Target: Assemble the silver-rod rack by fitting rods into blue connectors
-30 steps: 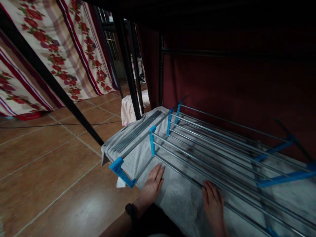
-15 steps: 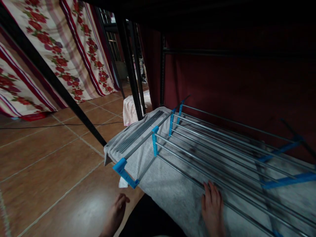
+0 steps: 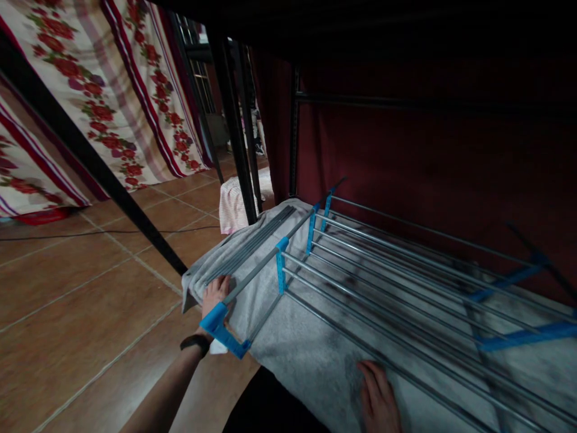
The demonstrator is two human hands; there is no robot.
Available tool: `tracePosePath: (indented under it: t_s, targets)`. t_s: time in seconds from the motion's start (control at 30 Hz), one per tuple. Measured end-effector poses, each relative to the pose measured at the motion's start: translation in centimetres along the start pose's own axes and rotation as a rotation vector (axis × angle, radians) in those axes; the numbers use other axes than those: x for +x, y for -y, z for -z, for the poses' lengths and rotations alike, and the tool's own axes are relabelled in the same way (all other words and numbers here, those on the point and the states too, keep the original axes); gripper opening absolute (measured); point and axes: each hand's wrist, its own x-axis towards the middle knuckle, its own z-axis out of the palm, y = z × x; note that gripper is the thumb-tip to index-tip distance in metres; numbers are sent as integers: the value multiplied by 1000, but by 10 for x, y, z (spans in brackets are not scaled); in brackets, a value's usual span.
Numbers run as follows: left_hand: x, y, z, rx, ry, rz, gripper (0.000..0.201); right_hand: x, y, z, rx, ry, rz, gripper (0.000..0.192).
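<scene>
A folded drying rack (image 3: 360, 270) of steel rods and blue plastic joints lies on a grey towel (image 3: 311, 355) spread over a low surface. My left hand (image 3: 215, 293), with a black band at the wrist, rests on the towel at the rack's near left corner, just behind a blue corner joint (image 3: 215, 317). Whether its fingers grip the towel or the rod is unclear. My right hand (image 3: 377, 398) lies flat on the towel at the front edge, fingers apart, just below the nearest rod. A bundle of loose grey rods (image 3: 252, 243) lies on the towel's left end.
Black metal frame posts (image 3: 234, 120) rise behind the rack, and one slants across the left. Floral curtains (image 3: 108, 90) hang at the back left. Brown floor tiles (image 3: 81, 325) lie to the left, with a black cable. A pale pink cloth (image 3: 234, 204) sits behind the post. A dark red drape hangs behind.
My left hand left the towel's front edge, dropped toward the floor, then came up to the rack's left corner. My right hand slid slightly back toward me on the towel.
</scene>
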Motion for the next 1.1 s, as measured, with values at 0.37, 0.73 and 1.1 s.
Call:
tracePosePath:
  t_s: [0.37, 0.73, 1.1]
  targets:
    - [34, -41, 14, 307, 172, -40, 47, -9, -20, -9, -33, -6, 43, 34]
    - [38, -49, 15, 360, 198, -95, 44, -5, -10, -6, -2, 38, -48, 37]
    - [36, -54, 26, 271, 230, -71, 51, 2, 0, 2, 19, 79, -47, 35]
